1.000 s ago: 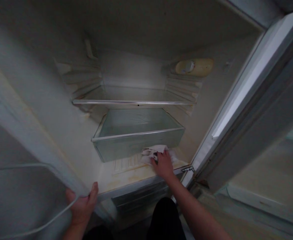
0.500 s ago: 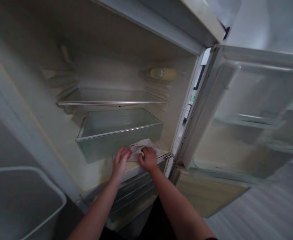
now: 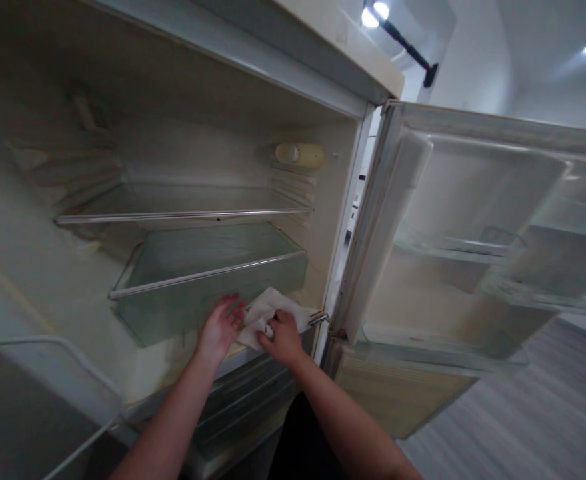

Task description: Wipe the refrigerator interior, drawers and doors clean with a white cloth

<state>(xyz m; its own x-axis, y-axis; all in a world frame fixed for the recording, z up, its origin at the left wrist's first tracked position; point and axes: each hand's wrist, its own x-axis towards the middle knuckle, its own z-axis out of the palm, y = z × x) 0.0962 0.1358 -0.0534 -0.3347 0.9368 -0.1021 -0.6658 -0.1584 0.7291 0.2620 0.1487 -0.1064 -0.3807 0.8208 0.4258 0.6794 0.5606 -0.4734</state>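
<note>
A white cloth (image 3: 267, 308) lies crumpled on the front ledge at the fridge's bottom, in front of the clear drawer (image 3: 213, 287). My right hand (image 3: 283, 339) has its fingers curled into the cloth and pinches a fold of it. Just left of the cloth is my left hand (image 3: 219, 328), palm partly turned up and fingers apart, holding nothing; its fingertips are close to the cloth's left edge. The drawer stands tilted inside the fridge, below a glass shelf (image 3: 187, 200).
The fridge door (image 3: 373, 220) hangs open at the right, with clear door racks (image 3: 453, 248). A yellowish lamp cover (image 3: 300, 155) is on the inner right wall. Below the ledge are lower drawers (image 3: 247, 400). Grey floor (image 3: 533, 393) shows at the right.
The view has shifted, so the fridge appears further left. My left hand has come away from the cloth a little, its fingers more spread. My right hand still grips the cloth.
</note>
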